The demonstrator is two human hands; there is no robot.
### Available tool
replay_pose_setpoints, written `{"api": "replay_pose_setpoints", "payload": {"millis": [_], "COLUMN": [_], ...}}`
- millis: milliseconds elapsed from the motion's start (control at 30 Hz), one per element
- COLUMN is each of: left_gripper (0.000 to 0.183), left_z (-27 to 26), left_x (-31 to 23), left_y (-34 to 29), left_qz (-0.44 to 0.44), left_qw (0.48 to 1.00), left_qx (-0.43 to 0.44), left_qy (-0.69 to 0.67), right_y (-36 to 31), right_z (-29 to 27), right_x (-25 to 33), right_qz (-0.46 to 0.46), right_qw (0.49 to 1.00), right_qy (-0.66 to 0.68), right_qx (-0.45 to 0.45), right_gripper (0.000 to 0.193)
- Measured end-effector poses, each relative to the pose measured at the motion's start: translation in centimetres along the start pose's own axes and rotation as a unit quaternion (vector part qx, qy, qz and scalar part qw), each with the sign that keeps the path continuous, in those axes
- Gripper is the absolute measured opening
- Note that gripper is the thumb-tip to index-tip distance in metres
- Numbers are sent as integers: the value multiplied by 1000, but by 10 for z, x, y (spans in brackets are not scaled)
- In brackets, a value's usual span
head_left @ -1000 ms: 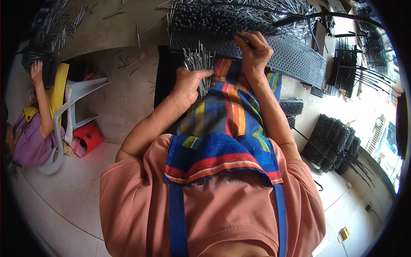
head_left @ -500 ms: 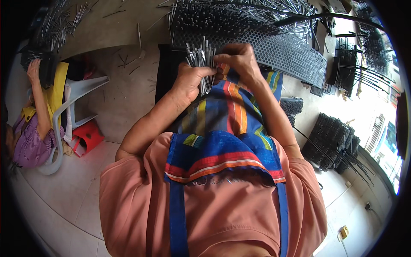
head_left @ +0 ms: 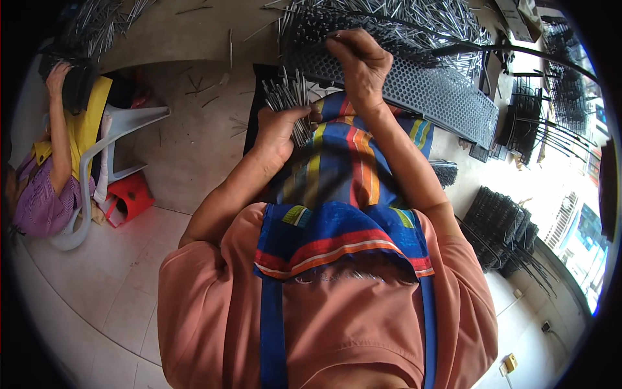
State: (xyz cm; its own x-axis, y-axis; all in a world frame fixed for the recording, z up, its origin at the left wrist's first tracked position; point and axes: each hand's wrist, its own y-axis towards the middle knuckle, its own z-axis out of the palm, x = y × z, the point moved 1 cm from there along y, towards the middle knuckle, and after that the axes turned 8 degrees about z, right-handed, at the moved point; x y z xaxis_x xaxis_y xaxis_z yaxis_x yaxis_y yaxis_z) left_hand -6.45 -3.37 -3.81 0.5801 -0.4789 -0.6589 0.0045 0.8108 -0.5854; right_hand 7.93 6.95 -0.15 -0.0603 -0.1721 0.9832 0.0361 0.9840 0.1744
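Note:
My left hand [head_left: 277, 135] is closed round a bundle of thin metal rods [head_left: 285, 94], their tips fanning out above the fist. The bundle leans to the left over my striped apron [head_left: 353, 162]. Farther out, my right hand [head_left: 364, 68] hovers over a dark perforated panel [head_left: 434, 97] with its thumb and fingers pinched together. Whatever is between those fingertips is too small to make out. Dark upright rods [head_left: 324, 32] crowd the far left part of the panel, just beyond my right fingertips.
Loose silver rods [head_left: 447, 23] are heaped behind the panel. Black racks [head_left: 523, 110] and stacked black wire pieces [head_left: 495, 227] stand on the right. At the left, another person's arm [head_left: 59, 129] reaches up beside a grey plastic chair [head_left: 84, 188] and a red container [head_left: 133, 198].
My right hand has left the bundle and moved away from me over the panel. My left hand has shifted slightly left and nearer, and the rods now tilt more to the left.

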Motion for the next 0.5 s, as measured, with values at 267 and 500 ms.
{"api": "replay_pose_setpoints", "payload": {"millis": [267,500], "left_gripper": [20,13], "left_z": [-5,-4], "left_x": [-15,-18], "left_y": [-1,1], "left_qz": [2,-17], "left_qw": [999,998], "left_qx": [-27,-36], "left_qy": [-21,-39], "right_y": [7,11], "right_z": [17,30], "right_x": [-10,2], "right_qz": [-49,-88], "right_qw": [993,959], "right_qy": [-100,-266], "right_qx": [28,30], "right_gripper": [11,12]}}
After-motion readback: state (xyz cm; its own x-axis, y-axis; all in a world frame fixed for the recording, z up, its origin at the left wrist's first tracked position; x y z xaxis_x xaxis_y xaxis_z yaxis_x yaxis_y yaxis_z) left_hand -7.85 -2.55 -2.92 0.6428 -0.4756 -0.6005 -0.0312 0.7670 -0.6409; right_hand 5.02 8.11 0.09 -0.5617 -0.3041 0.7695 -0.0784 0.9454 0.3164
